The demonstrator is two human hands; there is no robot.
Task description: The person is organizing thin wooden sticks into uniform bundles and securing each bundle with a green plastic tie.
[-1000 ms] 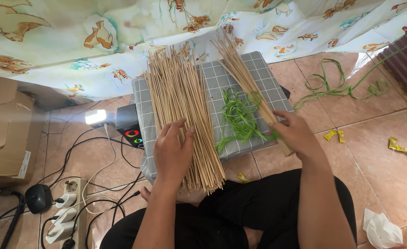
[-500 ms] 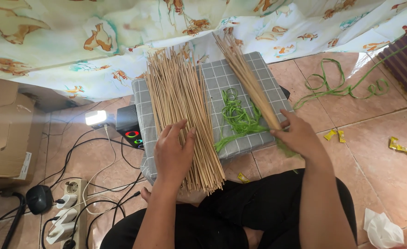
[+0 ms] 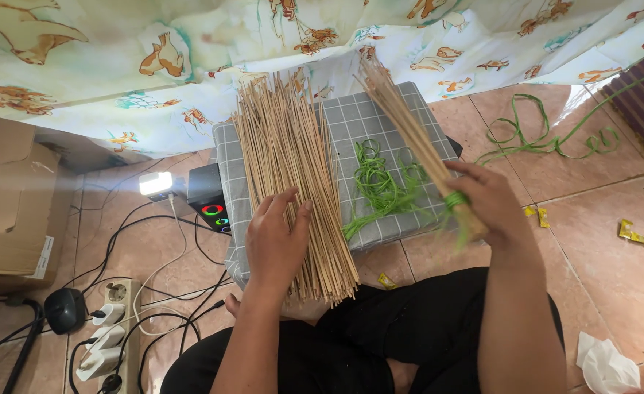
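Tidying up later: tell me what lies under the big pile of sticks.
The loose sticks lie on a grey checked cushion, left hand pressing them. Their near ends overhang it; the cushion beneath them is hidden.

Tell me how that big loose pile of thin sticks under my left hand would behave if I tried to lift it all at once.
The loose sticks would probably slide apart and spill, since nothing binds them, unlike the tied bundle in the right hand. Each looks thin, straight and stiff, so likely light but easy to snap. The left hand lying flat on them suggests they shift or roll readily on the checked cushion.
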